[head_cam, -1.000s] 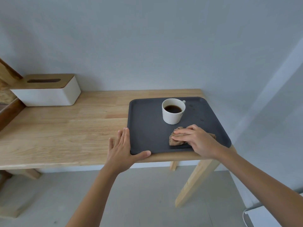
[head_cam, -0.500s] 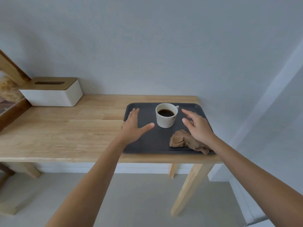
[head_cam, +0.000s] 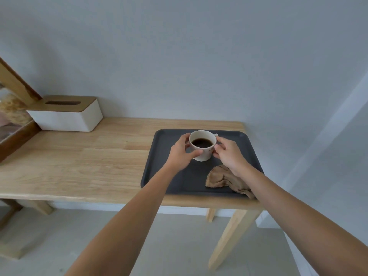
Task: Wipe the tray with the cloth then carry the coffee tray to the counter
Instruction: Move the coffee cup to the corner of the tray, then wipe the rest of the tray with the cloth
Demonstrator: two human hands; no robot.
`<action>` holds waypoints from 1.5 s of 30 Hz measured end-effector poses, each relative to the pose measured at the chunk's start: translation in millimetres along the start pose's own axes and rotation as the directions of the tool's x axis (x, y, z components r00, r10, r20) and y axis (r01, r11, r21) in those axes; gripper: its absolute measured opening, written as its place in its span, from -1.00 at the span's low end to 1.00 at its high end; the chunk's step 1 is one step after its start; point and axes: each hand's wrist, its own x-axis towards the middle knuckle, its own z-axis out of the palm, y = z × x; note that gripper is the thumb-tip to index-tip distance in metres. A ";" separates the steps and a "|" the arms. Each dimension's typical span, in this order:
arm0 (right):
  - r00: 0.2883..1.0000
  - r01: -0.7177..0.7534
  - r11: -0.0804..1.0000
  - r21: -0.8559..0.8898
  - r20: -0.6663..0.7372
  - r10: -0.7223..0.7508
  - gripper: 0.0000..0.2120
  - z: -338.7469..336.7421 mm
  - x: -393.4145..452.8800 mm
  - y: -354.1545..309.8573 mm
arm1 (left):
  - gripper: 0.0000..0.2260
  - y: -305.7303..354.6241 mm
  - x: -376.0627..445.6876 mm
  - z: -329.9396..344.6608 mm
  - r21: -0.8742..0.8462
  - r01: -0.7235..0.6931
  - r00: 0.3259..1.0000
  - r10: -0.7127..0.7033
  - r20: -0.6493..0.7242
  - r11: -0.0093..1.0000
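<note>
A dark grey tray [head_cam: 159, 172] lies at the right end of a wooden table [head_cam: 83, 162]. On its far half stands a white cup of black coffee [head_cam: 202, 145]. My left hand [head_cam: 182, 153] wraps the cup's left side and my right hand [head_cam: 229, 153] holds its right side, near the handle. A crumpled brown cloth [head_cam: 220, 179] rests loose on the tray's near right part, partly under my right forearm, with one end reaching the tray's front rim.
A white tissue box with a wooden lid [head_cam: 67, 114] sits at the table's back left against the grey wall. A wood-framed object [head_cam: 14, 116] leans at the far left. The table's right edge is close to the tray; pale floor lies below.
My right hand left the cloth on the tray. Both hands moved from the tray's front edge to the cup and closed around it from either side.
</note>
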 end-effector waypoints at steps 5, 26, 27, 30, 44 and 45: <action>1.000 0.010 1.000 0.026 0.000 -0.010 -0.61 17.0 14.2 -8.5 | -0.40 -4.8 12.8 -22.1 -0.018 -0.048 0.999 0.048 -0.015 0.999; 0.997 0.002 0.999 0.035 0.075 -0.004 -0.65 103.6 69.4 -39.5 | -0.42 -47.9 57.1 -110.4 -0.074 -0.014 1.000 0.012 -0.018 0.997; 0.996 0.006 1.000 0.021 0.092 -0.008 -0.66 102.4 68.6 -40.2 | -0.42 -47.9 55.9 -110.3 -0.076 -0.016 1.000 0.014 -0.018 0.997; 0.981 0.045 0.997 -0.066 0.193 -0.031 -0.65 94.4 62.3 -43.8 | -0.46 -43.9 48.5 -106.8 -0.042 -0.045 0.999 0.045 0.000 0.998; 0.860 0.440 0.761 -0.476 0.466 -0.206 -0.64 -58.6 -61.9 14.3 | -0.30 -38.5 -79.9 -13.0 0.753 0.250 0.968 -0.141 -0.207 0.609; 0.837 0.463 0.742 -0.484 0.513 -0.188 -0.63 -66.9 -65.9 27.4 | -0.30 -39.4 -84.2 -5.0 0.778 0.260 0.966 -0.159 -0.205 0.572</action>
